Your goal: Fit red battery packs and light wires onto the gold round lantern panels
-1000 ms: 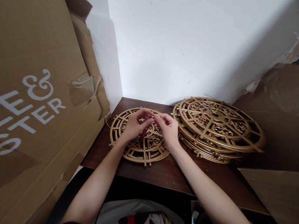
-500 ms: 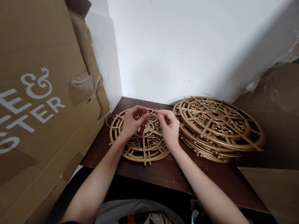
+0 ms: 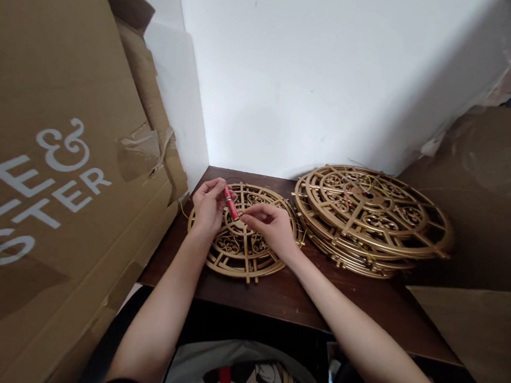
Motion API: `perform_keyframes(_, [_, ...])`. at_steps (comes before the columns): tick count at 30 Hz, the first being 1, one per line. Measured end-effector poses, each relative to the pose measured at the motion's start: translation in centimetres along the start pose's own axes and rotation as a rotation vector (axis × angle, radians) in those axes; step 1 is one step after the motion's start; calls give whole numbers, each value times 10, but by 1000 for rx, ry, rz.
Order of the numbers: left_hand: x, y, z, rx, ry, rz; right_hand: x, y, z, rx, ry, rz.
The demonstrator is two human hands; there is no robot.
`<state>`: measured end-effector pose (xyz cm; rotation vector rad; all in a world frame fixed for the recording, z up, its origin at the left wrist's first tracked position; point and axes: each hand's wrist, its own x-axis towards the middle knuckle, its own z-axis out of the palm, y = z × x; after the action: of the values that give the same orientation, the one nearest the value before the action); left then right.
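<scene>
My left hand [image 3: 209, 208] is closed round a slim red cylinder [image 3: 231, 203] with a silvery band near its middle. The cylinder stands tilted, its lower end pointing toward me. My right hand [image 3: 271, 226] is pinched at that lower end; whatever lies between its fingertips is too small to make out. A thin dark strand curves behind the left fingers. Under both hands lies a round gold openwork panel [image 3: 247, 263] with scrollwork between its spokes, flat on the dark brown table [image 3: 265, 296].
To the right is a stack of similar gold panels [image 3: 375, 216], with thin coloured wires on the top one. A large cardboard box [image 3: 70, 233] walls off the left side. More cardboard [image 3: 487, 205] stands at the right, and a white wall [image 3: 308, 78] rises behind.
My left hand has moved left and turned, so the red cylinder shows more fully. My right hand has moved left and lower, to the cylinder's lower end.
</scene>
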<state>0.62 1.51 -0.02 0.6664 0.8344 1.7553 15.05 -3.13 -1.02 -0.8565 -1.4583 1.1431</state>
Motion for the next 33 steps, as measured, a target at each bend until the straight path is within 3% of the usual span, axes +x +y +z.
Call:
perform_keyframes(6, [3, 1, 0, -52, 72, -40, -2, 6, 2, -118, -115, -12])
perform_keyframes(12, [5, -1, -1, -43, 89, -47, -2, 9, -1, -339, -90, -152])
perform_keyframes(22, [3, -2, -1, -40, 49, -47, -2, 4, 0, -473, -38, -251])
perform_keyframes(24, [3, -2, -1, -44, 50, -48, -2, 5, 0, -407, -59, -208])
perform_keyframes(29, [4, -1, -2, -35, 76, -47, -5, 13, 3, -114, -141, 69])
perform_keyframes(33, [4, -1, -3, -23, 65, -46, -5, 15, 6, -7, -125, 124])
